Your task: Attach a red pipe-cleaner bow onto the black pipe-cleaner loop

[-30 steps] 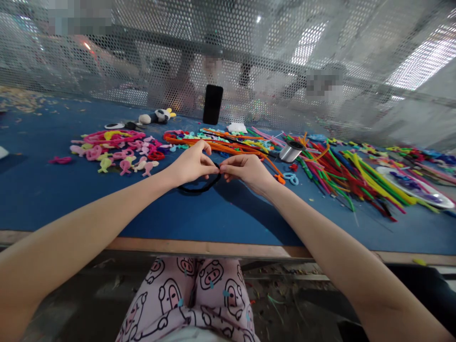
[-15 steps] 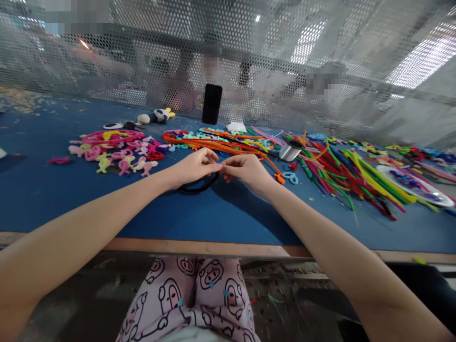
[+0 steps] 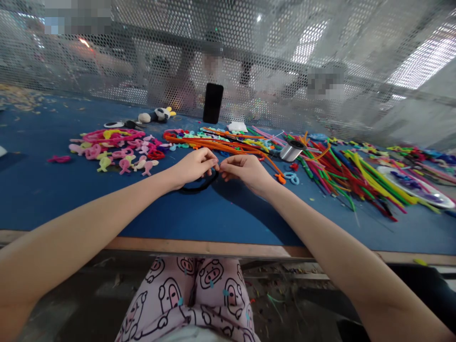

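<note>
At the centre of the frame the left hand (image 3: 192, 167) and right hand (image 3: 247, 172) meet fingertip to fingertip, each with thumb and fingers pinched on a black pipe cleaner (image 3: 200, 186). Its loop curves down under the left hand onto the blue table (image 3: 42, 190). Pink shapes (image 3: 117, 147) lie to the upper left, a spool (image 3: 291, 151) and loose coloured stems (image 3: 342, 173) to the right, and a phone (image 3: 213, 103) stands upright above centre
</note>
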`<state>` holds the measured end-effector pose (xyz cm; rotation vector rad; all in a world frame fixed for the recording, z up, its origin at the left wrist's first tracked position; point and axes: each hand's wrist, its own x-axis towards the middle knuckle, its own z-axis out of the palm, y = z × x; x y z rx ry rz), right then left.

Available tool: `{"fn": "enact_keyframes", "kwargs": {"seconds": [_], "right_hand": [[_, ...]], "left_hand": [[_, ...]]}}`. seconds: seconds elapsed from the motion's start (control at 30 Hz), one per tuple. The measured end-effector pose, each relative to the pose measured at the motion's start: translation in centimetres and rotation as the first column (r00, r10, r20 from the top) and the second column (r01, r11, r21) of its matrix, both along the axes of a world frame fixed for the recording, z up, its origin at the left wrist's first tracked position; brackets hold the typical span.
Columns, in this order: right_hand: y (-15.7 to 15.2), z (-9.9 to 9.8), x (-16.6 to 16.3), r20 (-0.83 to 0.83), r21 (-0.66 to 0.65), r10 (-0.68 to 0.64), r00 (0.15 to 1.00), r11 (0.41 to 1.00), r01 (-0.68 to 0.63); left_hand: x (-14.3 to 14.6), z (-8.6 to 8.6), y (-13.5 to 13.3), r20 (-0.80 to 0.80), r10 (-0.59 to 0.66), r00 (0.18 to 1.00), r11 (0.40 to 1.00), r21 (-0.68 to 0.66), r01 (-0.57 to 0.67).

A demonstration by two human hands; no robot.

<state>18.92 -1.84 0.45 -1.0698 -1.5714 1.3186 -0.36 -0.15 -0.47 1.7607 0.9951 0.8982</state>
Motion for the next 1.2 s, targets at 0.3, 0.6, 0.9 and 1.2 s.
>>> {"fn": "enact_keyframes", "kwargs": {"seconds": [0.3, 0.6, 0.9, 1.2], "right_hand": [[-0.1, 0.1, 0.1, -0.066, -0.085, 0.016, 0.998, 0.996, -0.021], [0.1, -0.1, 0.0, -0.045, -0.096, 0.031, 0.999, 0.995, -0.036], [0.0, -0.1, -0.1, -0.063, -0.074, 0.010, 0.998, 0.997, -0.015], [0.4, -0.7, 0.0, 0.228, 0.500, -0.178, 0.957, 0.865, 0.042]], "left_hand": [[-0.3, 0.8, -0.6, -0.144, 0.028, 0.989, 0.922, 0.386, 0.030], [-0.3, 0.5, -0.5, -0.081, 0.103, 0.991, 0.935, 0.347, -0.069], [0.0, 0.5, -0.6, -0.025, 0.114, 0.993, 0.950, 0.296, -0.101], [0.1, 1.5, -0.9, 0.022, 0.219, 0.975, 0.974, -0.064, -0.218]]}}
